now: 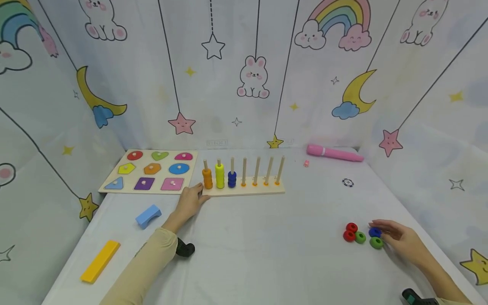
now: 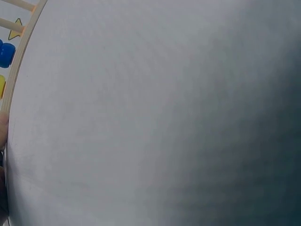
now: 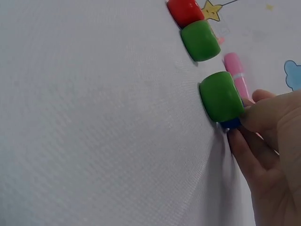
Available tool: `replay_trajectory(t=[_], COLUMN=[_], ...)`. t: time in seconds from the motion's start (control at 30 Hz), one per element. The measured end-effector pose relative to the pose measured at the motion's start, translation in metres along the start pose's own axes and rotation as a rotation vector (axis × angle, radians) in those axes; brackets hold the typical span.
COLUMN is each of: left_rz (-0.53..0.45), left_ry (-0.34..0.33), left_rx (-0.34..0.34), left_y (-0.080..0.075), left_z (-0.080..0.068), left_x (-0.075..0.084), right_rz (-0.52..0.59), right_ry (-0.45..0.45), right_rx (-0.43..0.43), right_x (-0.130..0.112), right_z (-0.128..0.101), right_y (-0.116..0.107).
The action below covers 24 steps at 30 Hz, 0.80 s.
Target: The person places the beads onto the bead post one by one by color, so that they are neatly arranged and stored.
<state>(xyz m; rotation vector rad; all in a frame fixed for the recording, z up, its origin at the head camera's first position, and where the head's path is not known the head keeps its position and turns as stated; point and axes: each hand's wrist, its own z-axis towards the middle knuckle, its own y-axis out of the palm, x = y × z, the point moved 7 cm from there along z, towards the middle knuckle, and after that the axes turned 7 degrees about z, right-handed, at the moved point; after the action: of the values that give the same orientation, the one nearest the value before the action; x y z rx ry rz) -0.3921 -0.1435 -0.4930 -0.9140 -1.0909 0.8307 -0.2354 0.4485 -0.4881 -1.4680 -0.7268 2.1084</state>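
My left hand (image 1: 190,200) holds the left end of a wooden peg board (image 1: 244,191), thumb along the front edge and fingers at its end. Stacks of orange beads (image 1: 207,178), yellow beads (image 1: 220,176) and blue beads (image 1: 232,179) fill three pegs; the other pegs are bare. At the right, my right hand (image 1: 400,239) pinches a blue bead (image 1: 375,232) between thumb and fingers. A green bead (image 3: 221,96) sits right beside it and partly hides it in the right wrist view. Two red beads (image 1: 348,235) and another green bead (image 1: 360,237) lie just left.
A shape puzzle board (image 1: 129,188) lies at the back left. Nearer are a blue arched block (image 1: 148,216) and a yellow bar (image 1: 100,261). At the back right are a pink marker-like stick (image 1: 335,153), a small pink piece (image 1: 306,163) and a black-and-white disc (image 1: 347,182).
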Motion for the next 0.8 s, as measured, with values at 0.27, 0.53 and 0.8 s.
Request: replay_trajectory(t=[0.27, 0.53, 0.8], left_rz=[0.012, 0.009, -0.010], left_ry=[-0.003, 0.006, 0.017], left_rx=[-0.002, 0.002, 0.016], left_y=[-0.001, -0.002, -0.001], left_z=[0.000, 0.003, 0.001], left_x=[0.002, 0.001, 0.000], right_rz=[-0.043, -0.034, 0.159], right_ry=[0.034, -0.002, -0.122], right_rx=[0.025, 0.113, 0.067], right_x=[-0.004, -0.026, -0.095], right_z=[0.009, 0.043, 0.101], right_y=[0.001, 0.004, 0.039])
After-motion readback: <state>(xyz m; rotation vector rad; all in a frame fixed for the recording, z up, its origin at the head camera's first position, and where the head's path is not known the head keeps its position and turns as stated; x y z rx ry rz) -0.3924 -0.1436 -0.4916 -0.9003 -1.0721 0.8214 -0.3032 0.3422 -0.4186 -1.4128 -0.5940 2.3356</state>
